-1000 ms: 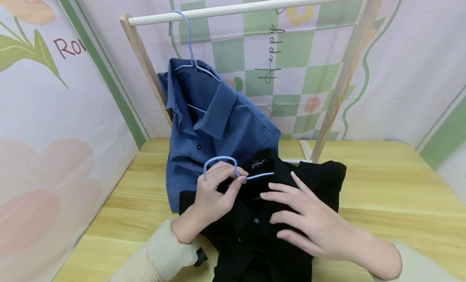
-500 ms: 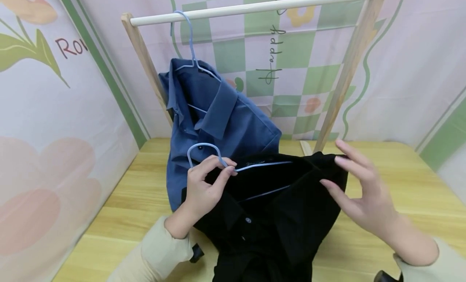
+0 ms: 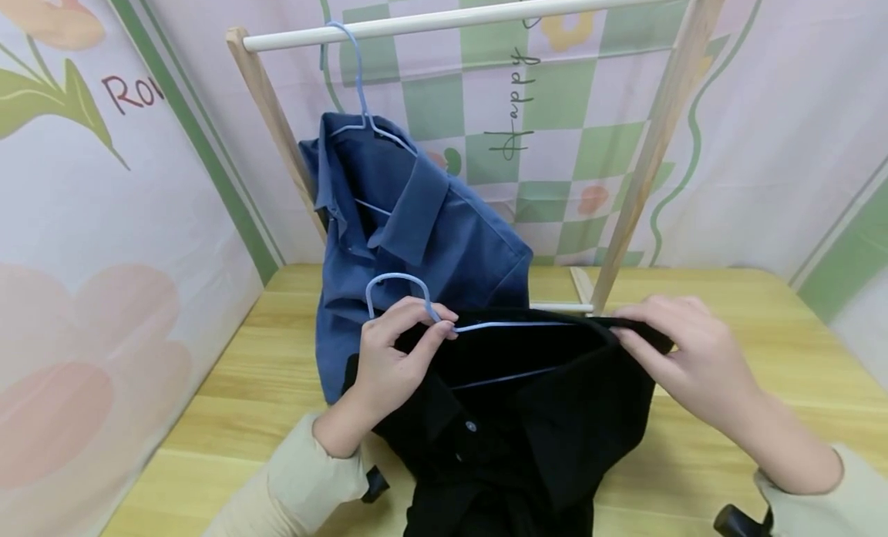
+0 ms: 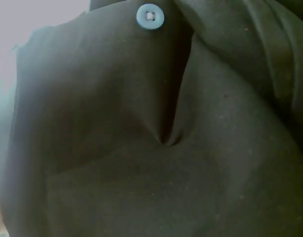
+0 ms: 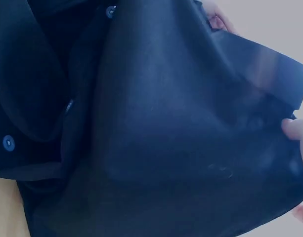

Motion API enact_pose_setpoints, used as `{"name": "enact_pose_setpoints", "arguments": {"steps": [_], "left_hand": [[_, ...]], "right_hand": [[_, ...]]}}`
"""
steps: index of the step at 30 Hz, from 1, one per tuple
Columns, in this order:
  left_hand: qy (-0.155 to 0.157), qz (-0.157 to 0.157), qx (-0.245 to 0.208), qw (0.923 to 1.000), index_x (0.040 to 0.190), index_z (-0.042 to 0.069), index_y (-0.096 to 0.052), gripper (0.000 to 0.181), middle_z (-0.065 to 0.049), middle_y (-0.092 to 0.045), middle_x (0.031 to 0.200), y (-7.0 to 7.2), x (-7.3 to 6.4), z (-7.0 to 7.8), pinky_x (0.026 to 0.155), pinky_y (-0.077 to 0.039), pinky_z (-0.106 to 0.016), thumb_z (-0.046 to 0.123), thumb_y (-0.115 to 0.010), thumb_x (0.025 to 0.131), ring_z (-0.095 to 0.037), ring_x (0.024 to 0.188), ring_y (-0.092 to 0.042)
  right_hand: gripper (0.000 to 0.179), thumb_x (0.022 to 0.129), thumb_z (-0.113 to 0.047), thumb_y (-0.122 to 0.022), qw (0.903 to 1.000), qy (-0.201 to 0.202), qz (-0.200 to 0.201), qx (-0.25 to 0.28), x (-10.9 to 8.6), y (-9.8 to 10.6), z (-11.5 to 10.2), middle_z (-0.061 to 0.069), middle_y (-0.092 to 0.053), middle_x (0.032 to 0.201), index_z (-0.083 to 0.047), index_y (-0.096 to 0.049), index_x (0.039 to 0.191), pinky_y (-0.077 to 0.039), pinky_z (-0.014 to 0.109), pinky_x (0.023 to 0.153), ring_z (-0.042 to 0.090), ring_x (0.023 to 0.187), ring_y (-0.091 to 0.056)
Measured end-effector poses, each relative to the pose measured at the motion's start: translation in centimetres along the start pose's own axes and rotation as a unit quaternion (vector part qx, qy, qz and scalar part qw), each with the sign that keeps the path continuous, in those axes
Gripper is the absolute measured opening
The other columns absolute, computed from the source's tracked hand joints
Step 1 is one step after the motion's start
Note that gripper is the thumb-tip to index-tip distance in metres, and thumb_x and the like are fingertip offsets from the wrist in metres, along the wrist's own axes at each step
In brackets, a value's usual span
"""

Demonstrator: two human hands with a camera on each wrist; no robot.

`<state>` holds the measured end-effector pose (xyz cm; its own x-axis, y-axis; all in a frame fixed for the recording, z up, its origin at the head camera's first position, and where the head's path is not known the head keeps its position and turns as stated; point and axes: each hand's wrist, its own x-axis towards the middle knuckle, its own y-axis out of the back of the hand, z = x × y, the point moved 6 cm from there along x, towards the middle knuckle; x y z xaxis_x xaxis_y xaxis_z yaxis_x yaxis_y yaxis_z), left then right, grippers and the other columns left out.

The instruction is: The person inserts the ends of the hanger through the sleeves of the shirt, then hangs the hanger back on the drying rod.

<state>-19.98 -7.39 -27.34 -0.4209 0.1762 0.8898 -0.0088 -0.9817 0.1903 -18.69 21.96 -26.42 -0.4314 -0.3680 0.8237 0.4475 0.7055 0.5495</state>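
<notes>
My left hand pinches a light blue clothes hanger at the base of its hook, thumb against forefinger. The hanger's arms run into the open neck of a black button-up shirt. At the shirt's right shoulder my right hand pinches the cloth between thumb and fingers. The neckline is drawn out between the two hands, and the hanger's far right end is hidden inside. Dark shirt cloth with a pale blue button fills the left wrist view. In the right wrist view my thumb presses on the shirt.
Behind my hands stands a wooden garment rack with a white rail. A blue shirt hangs from its left end on another blue hanger. Everything stands on a wood-grain table before printed cloth walls.
My right hand has moved from spread over the shirt's front to the right shoulder and now pinches it. The neckline is pulled wider to the right. My left hand keeps hold of the hanger.
</notes>
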Motion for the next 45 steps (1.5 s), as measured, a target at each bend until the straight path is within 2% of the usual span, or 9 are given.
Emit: {"name": "enact_pose_setpoints", "arguments": {"steps": [5,12,16,21,25,31,37,40,45], "left_hand": [[0.006,-0.008,0.014,0.9998,0.084,0.004,-0.068,0.029,-0.013,-0.074,0.093,-0.3,-0.2,0.0,0.084,-0.055,-0.031,0.023,-0.063,0.104,-0.024,0.088,-0.067],[0.014,-0.013,0.023,0.9996,0.085,0.004,-0.069,0.028,-0.012,-0.075,0.096,-0.4,-0.2,0.0,0.084,-0.054,-0.031,0.024,-0.063,0.104,-0.023,0.091,-0.067],[0.002,-0.024,0.024,0.9994,0.087,0.004,-0.071,0.028,-0.011,-0.075,0.095,-0.6,-0.2,0.1,0.083,-0.055,-0.032,0.024,-0.062,0.105,-0.023,0.09,-0.067],[-0.031,-0.049,0.043,0.9974,0.091,0.004,-0.074,0.027,-0.008,-0.075,0.092,-0.8,-0.3,0.5,0.081,-0.056,-0.033,0.024,-0.061,0.105,-0.021,0.089,-0.068],[-0.042,-0.062,0.048,0.996,0.095,0.003,-0.076,0.027,-0.006,-0.076,0.092,-1.0,-0.4,0.6,0.082,-0.057,-0.033,0.024,-0.061,0.105,-0.02,0.088,-0.069],[-0.039,-0.067,0.045,0.996,0.098,0.001,-0.076,0.028,-0.008,-0.076,0.095,-1.0,-0.4,0.6,0.084,-0.057,-0.033,0.024,-0.062,0.104,-0.021,0.09,-0.071],[-0.032,-0.063,0.057,0.9958,0.105,0.0,-0.077,0.031,-0.01,-0.071,0.105,-1.1,-0.2,0.4,0.089,-0.055,-0.034,0.027,-0.063,0.103,-0.024,0.101,-0.067],[-0.013,-0.077,0.052,0.9956,0.114,-0.001,-0.074,0.036,-0.012,-0.068,0.113,-1.1,-0.1,0.1,0.093,-0.054,-0.037,0.032,-0.064,0.102,-0.027,0.108,-0.063],[0.087,-0.119,0.041,0.9882,0.133,0.004,-0.064,0.053,-0.01,-0.068,0.127,-0.4,-0.4,-0.8,0.099,-0.051,-0.039,0.047,-0.058,0.103,-0.023,0.117,-0.062]], "right_hand": [[0.053,0.109,-0.046,-0.046,0.9995,0.028,-0.018,-0.002,0.1,-0.7,-0.5,0.005,-0.072,0.087,-0.002,-0.076,0.101,-0.036,0.032,0.087,0.021,0.08,-0.062],[0.049,0.104,-0.038,-0.048,0.9924,0.096,-0.012,0.076,0.5,-0.8,-2.3,0.013,-0.071,0.102,0.002,-0.074,0.111,-0.03,0.031,0.094,0.011,0.1,-0.06],[0.052,0.105,-0.045,-0.054,0.9918,0.103,-0.019,0.073,0.7,-0.9,-2.6,0.013,-0.072,0.105,0.002,-0.074,0.112,-0.032,0.027,0.096,0.008,0.106,-0.06],[0.05,0.105,-0.046,-0.056,0.9952,0.072,-0.011,0.065,1.0,-1.1,-2.2,0.011,-0.074,0.095,0.0,-0.075,0.101,-0.035,0.022,0.096,0.004,0.102,-0.062],[0.048,0.105,-0.048,-0.054,0.9982,0.024,-0.035,0.043,1.2,-1.2,-1.7,0.0,-0.071,0.084,-0.008,-0.072,0.087,-0.04,0.022,0.085,0.012,0.083,-0.062],[0.035,0.099,-0.046,-0.064,0.9935,-0.017,-0.11,0.026,1.2,-1.5,-1.3,-0.003,-0.076,0.095,-0.014,-0.077,0.102,-0.049,0.02,0.079,0.018,0.083,-0.069],[0.011,0.093,-0.02,-0.078,0.992,-0.036,-0.104,0.063,0.9,-1.7,-1.1,-0.004,-0.075,0.097,-0.016,-0.076,0.103,-0.048,0.013,0.079,0.013,0.085,-0.069],[0.021,0.085,-0.005,-0.083,0.9904,-0.064,-0.098,0.073,0.7,-1.7,-0.8,-0.004,-0.075,0.097,-0.014,-0.077,0.103,-0.048,0.011,0.078,0.007,0.087,-0.068],[0.03,0.083,0.006,-0.08,0.9789,-0.148,-0.098,0.102,0.3,-1.3,0.4,-0.011,-0.074,0.104,-0.009,-0.078,0.109,-0.047,0.009,0.079,-0.004,0.093,-0.065]]}}
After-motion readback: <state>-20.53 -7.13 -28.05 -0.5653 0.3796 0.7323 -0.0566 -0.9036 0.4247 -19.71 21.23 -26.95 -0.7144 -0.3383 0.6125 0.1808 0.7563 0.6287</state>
